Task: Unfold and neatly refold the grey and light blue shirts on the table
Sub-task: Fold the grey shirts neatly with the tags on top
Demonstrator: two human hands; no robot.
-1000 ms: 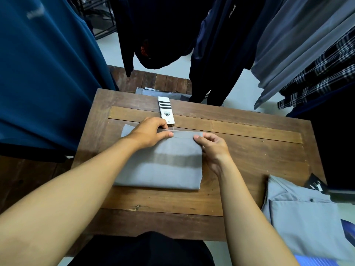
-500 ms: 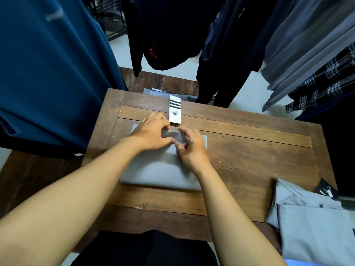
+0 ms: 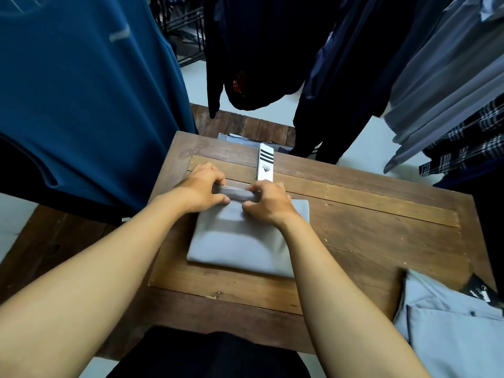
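pretty dim overall, soft light from above. Hands [image 3: 203, 188] cast soft shadows on the grey shirt [image 3: 240, 241]. Heavy fisheye bending at the edges, slight blur on fingers.

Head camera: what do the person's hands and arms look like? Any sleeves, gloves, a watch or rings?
Both arms are bare as far as the frame shows: no sleeve appears on the left arm or the right arm. The left hand and right hand wear no gloves. No watch, wristband or ring is visible on either.
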